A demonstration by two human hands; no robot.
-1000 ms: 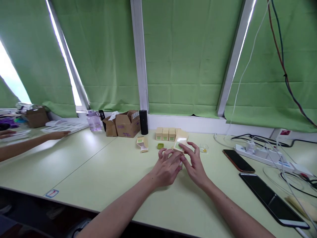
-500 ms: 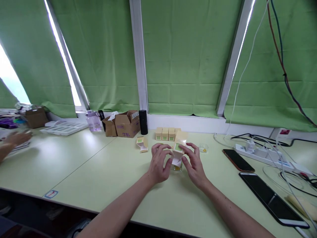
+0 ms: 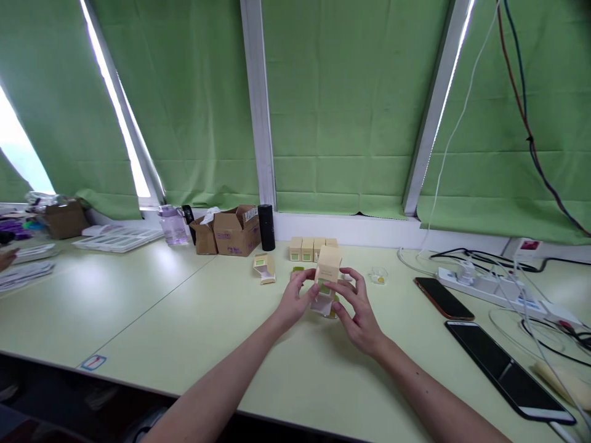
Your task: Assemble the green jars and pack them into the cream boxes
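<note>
In front of me a small cream cardboard box with a green label stands tilted, its lid flap raised and its white inside showing low down. My left hand pinches its left side between thumb and fingers. My right hand holds the right side, its fingertips against the label. Under the box, partly hidden, sits a clear container with something yellow in it. A small green piece lies just behind my left hand. Another cream box, opened out, rests farther left.
Several closed cream boxes stand in a row behind. A small clear dish lies to the right, near two phones and a power strip with cables. Brown cartons and a black cylinder stand back left.
The box has tipped and shifted slightly left, its raised flap now facing me. My left fingers have closed onto its side. At far left, another person's hand has mostly left the view.
</note>
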